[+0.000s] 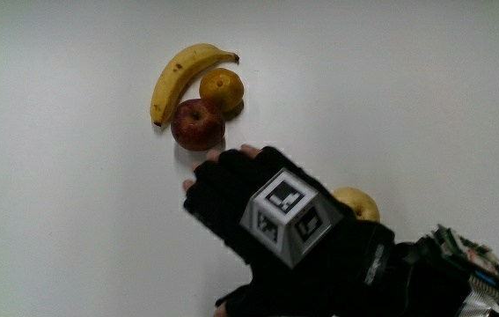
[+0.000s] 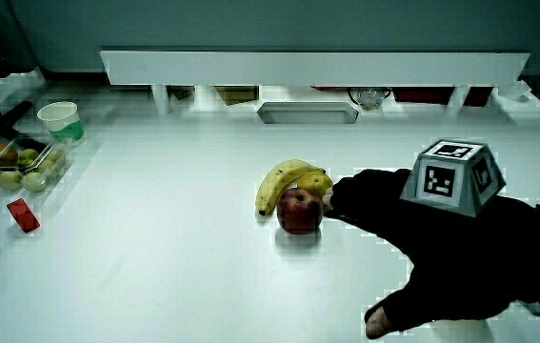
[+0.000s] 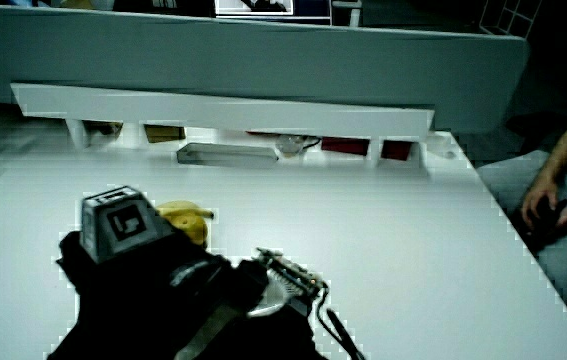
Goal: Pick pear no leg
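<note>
Now the hand (image 1: 249, 207) hovers flat, fingers outstretched and empty, over the counter (image 1: 55, 220) just short of the apple (image 1: 198, 123), so this looks like the reach; the likely pear (image 1: 222, 88) sits against the apple and the banana (image 1: 174, 79), and next the hand must clear the apple and close.

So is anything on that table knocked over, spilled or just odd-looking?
Nothing is spilled or broken. The banana, apple and a round yellow fruit sit bunched together, touching. One more yellow fruit lies apart, nearer the person, half hidden under the hand.
</note>
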